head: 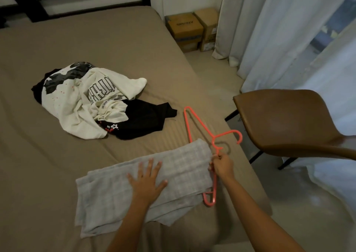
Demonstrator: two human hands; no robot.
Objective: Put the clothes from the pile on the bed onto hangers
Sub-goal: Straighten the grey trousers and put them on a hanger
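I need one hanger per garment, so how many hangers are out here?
2. One hanger lies on the bed past the grey cloth; the second hanger, partly under that cloth, is held by the right hand. Others may be hidden.

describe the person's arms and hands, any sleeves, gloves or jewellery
Both forearms are bare down to the frame's lower edge, with no sleeves in view. The left hand and right hand wear no gloves, and no watch, bracelet or ring shows on either.

All I get on my feed, near the bed (115,39): two bare forearms (256,209), a bare left hand (147,180) and a bare right hand (221,166).
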